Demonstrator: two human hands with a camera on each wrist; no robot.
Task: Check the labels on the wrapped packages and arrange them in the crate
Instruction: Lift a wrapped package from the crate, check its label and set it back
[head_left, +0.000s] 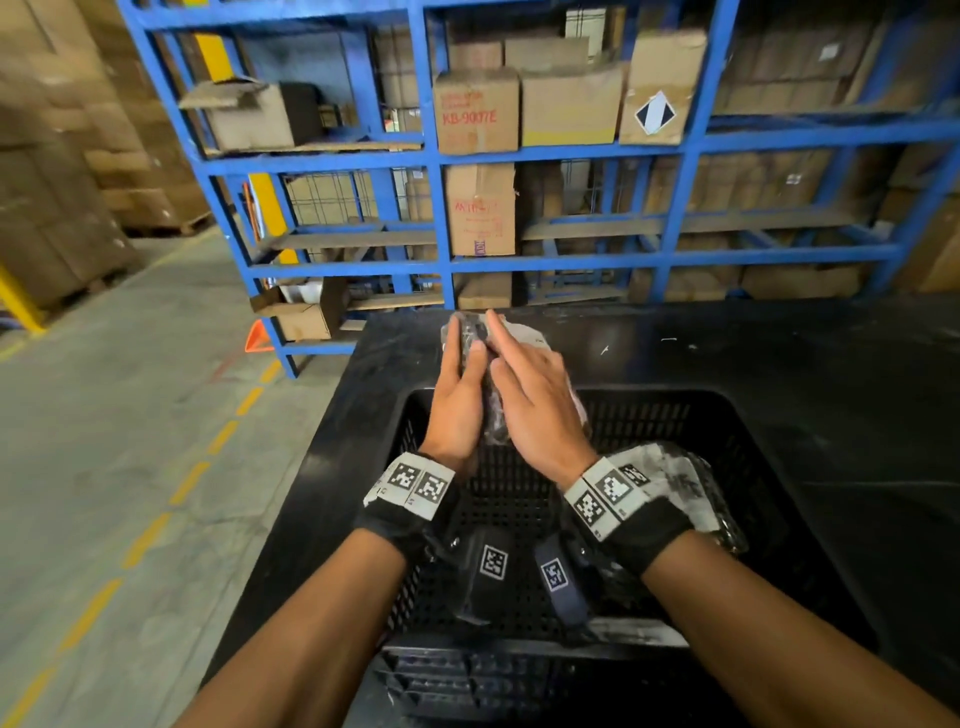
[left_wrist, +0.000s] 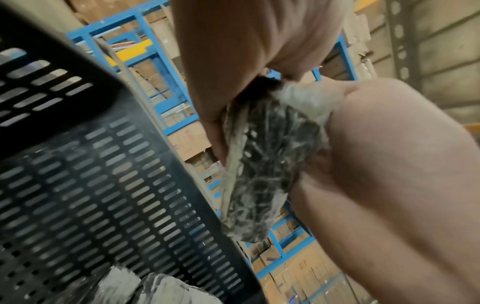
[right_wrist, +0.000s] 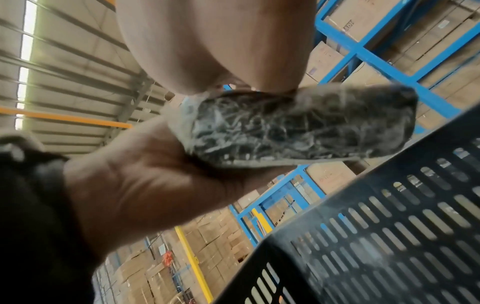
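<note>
Place: warehouse
Racking (head_left: 561, 153): blue metal shelves loaded with cardboard cartons (head_left: 475, 111)
Floor (head_left: 130, 415): concrete with dashed yellow line (head_left: 189, 483)
Roof (right_wrist: 78, 61): seemingly corrugated metal sheeting on beams
</note>
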